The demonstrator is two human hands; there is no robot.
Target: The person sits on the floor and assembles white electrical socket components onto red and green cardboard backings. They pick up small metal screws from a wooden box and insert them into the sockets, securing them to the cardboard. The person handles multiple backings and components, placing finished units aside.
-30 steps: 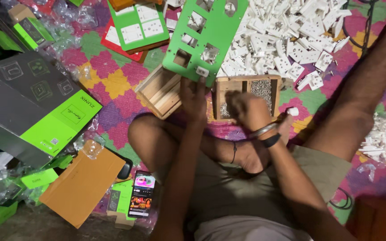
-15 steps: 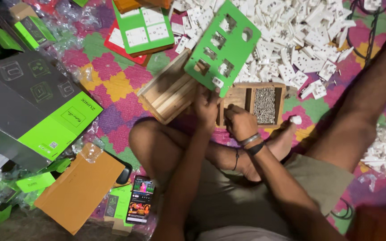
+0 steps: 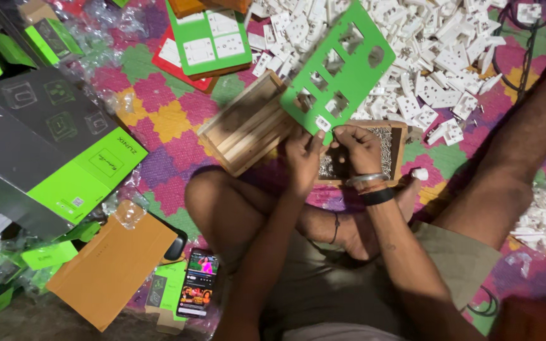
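- Your left hand pinches the lower edge of the green cut-out plate, fingers closed on it and thumb up against the corner nearest you.
- Your right hand meets the same lower corner from the other side, fingers curled narrow around a small white piece seated at the plate's bottom edge; you cannot tell whether the grip is on the piece or only on the plate.
- The plate stands tilted up and away from you, and through its rectangular and round openings the heap behind shows.
- Just under the hands sits a wooden tray with a bed of small metal screws — your right hand covers its near left part.
- A second wooden box lies tilted just left of the plate, touching its lower left side.
- The pile of white switch and socket parts spreads across the patterned mat beyond the plate, well up to the far edge.
- Another green plate already fitted with white parts lies flat at the top, resting on a red one.
- To your left are a black and green carton, a brown cardboard sheet and a phone with its screen lit, near your knee.
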